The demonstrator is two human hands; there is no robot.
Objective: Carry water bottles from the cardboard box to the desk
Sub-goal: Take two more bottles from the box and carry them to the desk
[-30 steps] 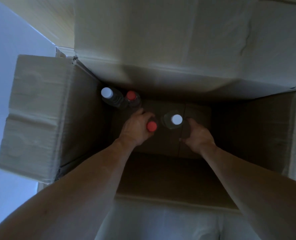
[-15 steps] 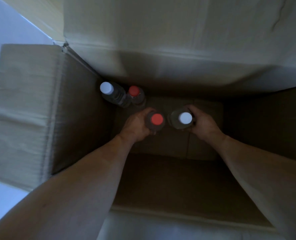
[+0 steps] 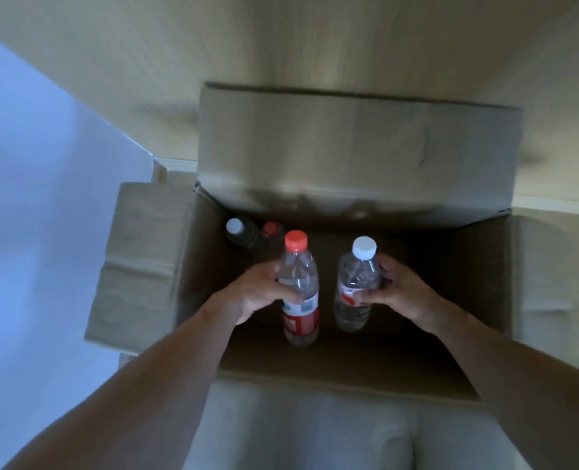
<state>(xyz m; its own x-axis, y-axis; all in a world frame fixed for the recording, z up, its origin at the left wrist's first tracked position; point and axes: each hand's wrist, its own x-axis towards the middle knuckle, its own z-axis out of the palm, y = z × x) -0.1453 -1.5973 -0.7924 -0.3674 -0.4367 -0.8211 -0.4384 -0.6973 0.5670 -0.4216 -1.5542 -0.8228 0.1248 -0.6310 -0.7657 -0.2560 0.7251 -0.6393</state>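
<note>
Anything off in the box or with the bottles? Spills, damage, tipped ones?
Nothing stands out. Left hand holds the red-capped bottle, right hand the white-capped bottle; both capped. Two more bottles stand in the cardboard box corner.

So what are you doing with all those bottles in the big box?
A person is taking water bottles out of a cardboard box. The left hand grips a red-capped bottle, and the right hand grips a white-capped bottle, both upright over the open box. Two more bottles stand in the box's far left corner.
</note>
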